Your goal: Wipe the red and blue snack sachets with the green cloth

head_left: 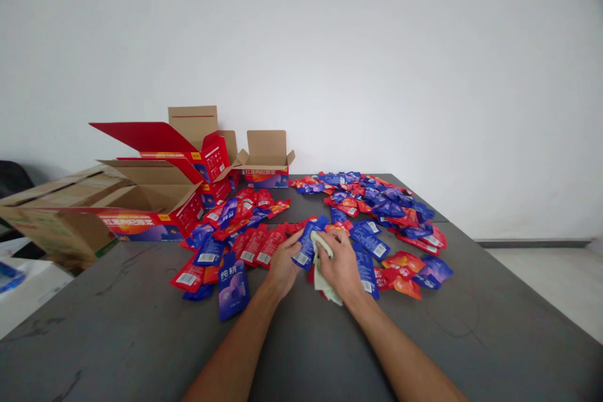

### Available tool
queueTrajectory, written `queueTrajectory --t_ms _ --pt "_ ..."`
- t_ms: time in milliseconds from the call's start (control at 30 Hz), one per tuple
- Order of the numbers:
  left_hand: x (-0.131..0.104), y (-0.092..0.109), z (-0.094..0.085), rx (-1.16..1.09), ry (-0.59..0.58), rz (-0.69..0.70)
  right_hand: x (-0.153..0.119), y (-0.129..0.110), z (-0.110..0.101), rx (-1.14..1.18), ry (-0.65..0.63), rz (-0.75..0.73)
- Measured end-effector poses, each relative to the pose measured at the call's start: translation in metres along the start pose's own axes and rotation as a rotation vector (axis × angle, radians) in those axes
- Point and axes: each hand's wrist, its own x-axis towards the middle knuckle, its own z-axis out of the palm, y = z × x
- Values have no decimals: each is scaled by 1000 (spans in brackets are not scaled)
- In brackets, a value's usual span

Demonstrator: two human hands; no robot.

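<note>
Between my hands is a blue pouch with a white barcode label near its lower end. My left hand grips the pouch by its left edge. A pale green cloth is bunched in my right hand and pressed against the pouch's face, with its loose end hanging toward the table. Red pouches lie in a row just beyond my left hand. Nearer me on the left, another blue pouch lies face up. More blue pouches lie just right of my right hand.
A large heap of red and blue pouches spreads over the back right of the dark grey table. Open red cartons stand at the left, and a smaller open carton is at the back. A brown cardboard box sits beyond the left edge.
</note>
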Motion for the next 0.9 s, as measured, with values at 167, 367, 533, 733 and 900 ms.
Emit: queueTrajectory --t_ms 167,367,533,733,900 --pt "-2 -4 1 -21 -58 -139 10 12 -15 -78 117 67" --pt "-4 -8 1 -1 -118 -90 6 12 -10 -84 46 14" --pt "-6 -6 7 5 -120 -37 4 10 -6 -56 45 -3" --pt "2 -11 4 35 3 91 -6 -4 3 -25 -94 -68" --pt "7 -4 -4 419 72 220 -15 -14 13 26 -319 -170"
